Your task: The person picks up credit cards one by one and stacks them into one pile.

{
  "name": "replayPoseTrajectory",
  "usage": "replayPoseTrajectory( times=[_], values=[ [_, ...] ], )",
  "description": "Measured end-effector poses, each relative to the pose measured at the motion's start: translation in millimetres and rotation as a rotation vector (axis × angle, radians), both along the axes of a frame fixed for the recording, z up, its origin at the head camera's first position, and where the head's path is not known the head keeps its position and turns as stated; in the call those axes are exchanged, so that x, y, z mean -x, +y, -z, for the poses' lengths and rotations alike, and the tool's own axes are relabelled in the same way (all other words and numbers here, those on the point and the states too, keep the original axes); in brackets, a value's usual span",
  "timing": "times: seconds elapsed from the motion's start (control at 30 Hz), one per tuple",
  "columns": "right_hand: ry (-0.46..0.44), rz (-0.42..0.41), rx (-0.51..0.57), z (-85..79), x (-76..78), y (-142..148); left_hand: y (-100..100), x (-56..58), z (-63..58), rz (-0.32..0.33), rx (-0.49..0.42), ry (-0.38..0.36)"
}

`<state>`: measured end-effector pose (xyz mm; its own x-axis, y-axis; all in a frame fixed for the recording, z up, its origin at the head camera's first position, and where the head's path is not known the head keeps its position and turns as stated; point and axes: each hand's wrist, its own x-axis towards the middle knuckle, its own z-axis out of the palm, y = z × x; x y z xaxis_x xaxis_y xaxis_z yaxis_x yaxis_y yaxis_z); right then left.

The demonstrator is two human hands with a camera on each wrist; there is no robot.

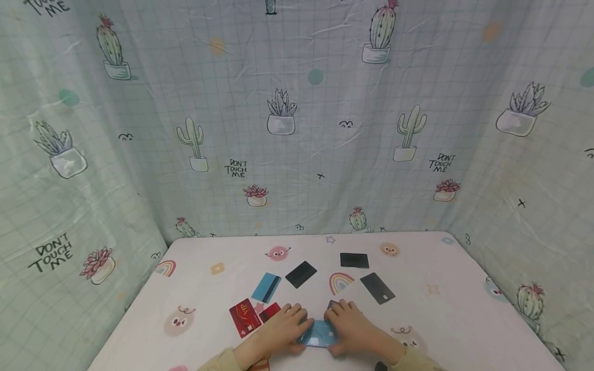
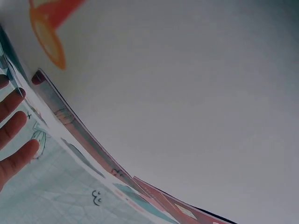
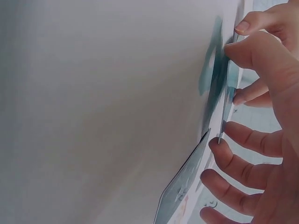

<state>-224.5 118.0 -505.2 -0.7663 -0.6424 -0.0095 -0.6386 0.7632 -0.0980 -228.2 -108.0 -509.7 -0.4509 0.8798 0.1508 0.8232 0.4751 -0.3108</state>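
Light-blue chip card (image 1: pixel 319 335) was held just above the patterned tabletop (image 1: pixel 209 293), near edge. Left hand (image 1: pixel 284 327) pinched one end, right hand (image 1: pixel 351 327) the other, likely for steadiness. Red VIP card (image 1: pixel 245 318) and black-striped blue card (image 1: pixel 266 287) lay apart leftward, seemingly so each showed.

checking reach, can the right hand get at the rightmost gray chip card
Probably yes: nothing lies on the gray chip card, just beyond the right hand, though that hand grips the blue chip card.
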Motion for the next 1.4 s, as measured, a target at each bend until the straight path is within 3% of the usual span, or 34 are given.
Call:
replayPoseTrajectory(
  times=[0.7, 0.87, 1.2, 1.4],
  values=[
    [0.073, -0.010, 0.041, -3.2, 5.4, 7.3, -1.5, 1.0, -1.4, -0.006, -0.063, 0.055],
    [0.094, -0.004, 0.052, -2.2, 7.2, 8.3, -1.9, 0.9, -4.4, -0.014, -0.061, 0.048],
    [0.044, 0.021, 0.092, -6.7, 12.6, 8.3, -4.2, 7.5, -4.7, -0.025, -0.074, 0.050],
    [0.067, 0.040, 0.096, -8.2, 15.4, 7.7, -3.3, 11.6, -5.8, -0.041, -0.074, 0.012]
  ],
)
